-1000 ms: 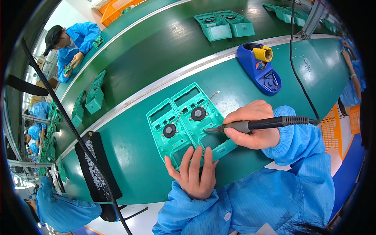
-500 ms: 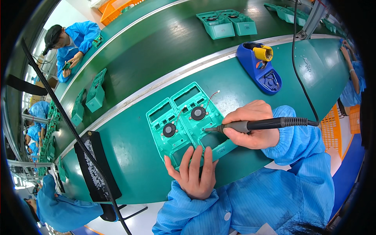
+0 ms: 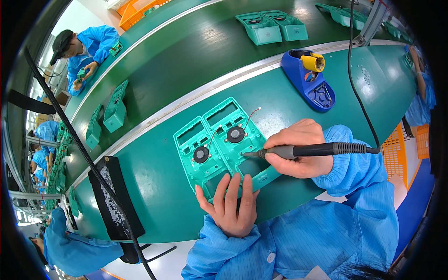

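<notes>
Two green plastic housings lie side by side on the green bench, a left housing [image 3: 204,175] and a right housing [image 3: 230,111]. Each carries a round black speaker [image 3: 235,135] with thin wires. In my right hand [image 3: 299,148] is a soldering iron [image 3: 317,149], held like a pen. Its tip meets the inside of the right housing, below the speaker; exact contact is too small to make out. My left hand [image 3: 232,205] rests with fingers stretched and apart over the near edges of both housings, steadying them.
Beyond my right hand stands a blue soldering iron stand [image 3: 305,79] with a yellow holder. A black tray [image 3: 116,200] of small clear pieces lies left. More housings [image 3: 270,30] sit on the belt behind. The iron's cord [image 3: 357,88] hangs at right; co-workers sit around.
My hands and the soldering iron have hardly moved. The housings on the belt have shifted slightly to the right. A co-worker at far left has turned the green part in their hands.
</notes>
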{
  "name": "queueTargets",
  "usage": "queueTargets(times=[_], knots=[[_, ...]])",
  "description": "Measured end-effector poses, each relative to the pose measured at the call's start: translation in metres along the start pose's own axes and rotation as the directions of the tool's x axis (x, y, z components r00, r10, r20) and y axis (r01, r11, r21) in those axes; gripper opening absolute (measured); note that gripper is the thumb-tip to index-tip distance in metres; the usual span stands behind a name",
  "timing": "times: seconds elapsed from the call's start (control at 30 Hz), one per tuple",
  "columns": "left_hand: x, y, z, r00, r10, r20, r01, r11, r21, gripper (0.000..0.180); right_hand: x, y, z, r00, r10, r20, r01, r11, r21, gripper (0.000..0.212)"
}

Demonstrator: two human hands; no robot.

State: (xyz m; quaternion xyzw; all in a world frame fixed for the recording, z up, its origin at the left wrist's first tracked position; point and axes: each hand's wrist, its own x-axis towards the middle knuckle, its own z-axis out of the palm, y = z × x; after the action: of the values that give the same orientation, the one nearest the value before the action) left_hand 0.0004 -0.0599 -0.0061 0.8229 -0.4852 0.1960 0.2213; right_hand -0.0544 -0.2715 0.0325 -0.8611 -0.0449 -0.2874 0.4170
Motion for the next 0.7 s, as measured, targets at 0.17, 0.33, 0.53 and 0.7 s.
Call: queueTargets(times=[0.17, 0.33, 0.53, 0.7], knots=[[0.0, 0.0, 0.0, 1.0, 0.002, -0.001, -0.002, 1.0, 0.003, 0.039, 0.001, -0.001, 0.003, 0.999, -0.003, -0.053, 0.003, 1.0, 0.007, 0.011], [0.001, 0.0, 0.0, 1.0, 0.002, -0.001, -0.002, 1.0, -0.003, 0.039, 0.0, -0.001, 0.003, 0.999, 0.001, -0.054, 0.0, 1.0, 0.014, 0.011], [0.0, 0.0, -0.002, 1.0, 0.001, 0.004, -0.001, 1.0, -0.007, 0.038, 0.001, -0.005, -0.004, 0.995, 0.095, -0.008, -0.095, 0.994, 0.05, 0.013], [-0.007, -0.004, -0.011, 0.999, 0.013, -0.031, -0.012, 1.0, 0.029, 0.05, 0.011, -0.016, -0.015, 0.991, 0.093, -0.091, -0.084, 0.992, 0.097, 0.013]])
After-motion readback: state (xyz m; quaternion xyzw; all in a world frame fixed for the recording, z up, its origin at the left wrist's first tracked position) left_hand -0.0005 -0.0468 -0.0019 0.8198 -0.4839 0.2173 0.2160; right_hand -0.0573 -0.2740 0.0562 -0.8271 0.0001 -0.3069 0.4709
